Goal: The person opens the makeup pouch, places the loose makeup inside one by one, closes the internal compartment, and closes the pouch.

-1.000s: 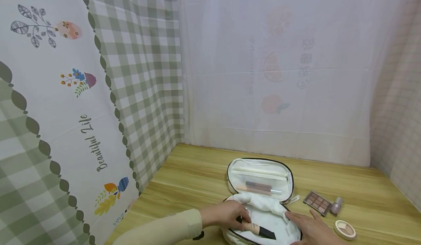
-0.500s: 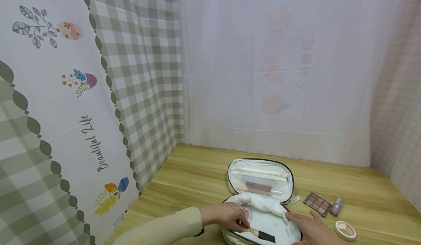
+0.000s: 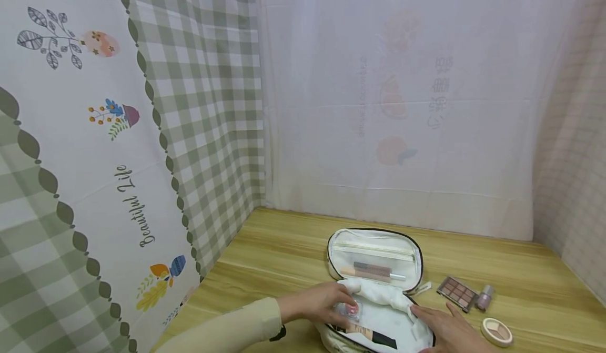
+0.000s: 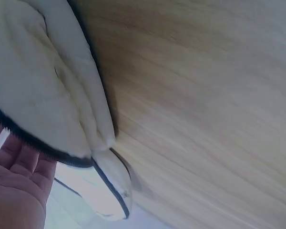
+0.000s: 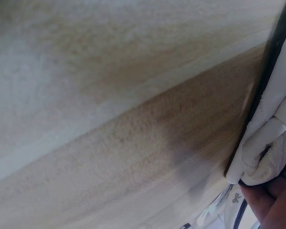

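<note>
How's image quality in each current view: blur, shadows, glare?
Head: fairly even light, the palette showing separate pans; left wrist: soft and hazy, the bag washed out toward the bottom; right wrist: table blurred, soft shadow beside the bag.

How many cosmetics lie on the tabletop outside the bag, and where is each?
3: a rectangular palette right of the bag, a small bottle beside the palette's right end, and a round compact nearer the camera, beside the right hand. The hand or bag may hide more.
</note>
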Tool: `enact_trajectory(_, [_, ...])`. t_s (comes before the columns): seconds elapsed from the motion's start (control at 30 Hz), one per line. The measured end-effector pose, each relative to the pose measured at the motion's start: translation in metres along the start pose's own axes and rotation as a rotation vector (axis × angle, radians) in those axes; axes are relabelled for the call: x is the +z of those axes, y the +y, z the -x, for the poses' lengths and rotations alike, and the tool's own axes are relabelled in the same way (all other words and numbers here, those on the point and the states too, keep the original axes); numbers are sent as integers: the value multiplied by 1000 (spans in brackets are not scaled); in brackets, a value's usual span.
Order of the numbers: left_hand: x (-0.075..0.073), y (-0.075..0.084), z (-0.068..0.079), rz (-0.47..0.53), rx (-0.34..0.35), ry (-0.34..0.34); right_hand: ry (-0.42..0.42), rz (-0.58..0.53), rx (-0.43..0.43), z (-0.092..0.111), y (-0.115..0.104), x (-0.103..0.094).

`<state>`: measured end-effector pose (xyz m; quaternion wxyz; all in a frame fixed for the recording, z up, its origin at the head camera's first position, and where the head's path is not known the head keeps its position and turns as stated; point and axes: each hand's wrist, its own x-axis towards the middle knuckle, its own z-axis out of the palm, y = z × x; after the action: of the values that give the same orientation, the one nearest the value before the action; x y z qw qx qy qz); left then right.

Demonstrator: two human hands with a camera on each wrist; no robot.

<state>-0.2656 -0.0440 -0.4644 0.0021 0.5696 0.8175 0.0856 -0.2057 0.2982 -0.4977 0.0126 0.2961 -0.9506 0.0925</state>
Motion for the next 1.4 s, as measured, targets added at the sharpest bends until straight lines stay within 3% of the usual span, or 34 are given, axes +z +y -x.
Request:
enact_trajectory(0.3, [-2,-8,18,113,-203,8,7,-16,25,1,0,1])
enact_trajectory(0.6, [0,-9,33,139,-256,-12,108,-87,22,3,-7,-11])
enact_trajectory(0.83, [4,-9,39,135,-259,-9,143,-100,156,0,-1,-36])
enact_trajectory(1.0, [7,-8,44,117,-265,6,271,-101,201,2,19,-50])
enact_trajectory(1.1, [10,-8,46,98,-270,17,293,-107,233,3,38,-58])
enact_trajectory(1.4, [18,-7,50,-7,-261,59,217,-45,362,8,85,-68])
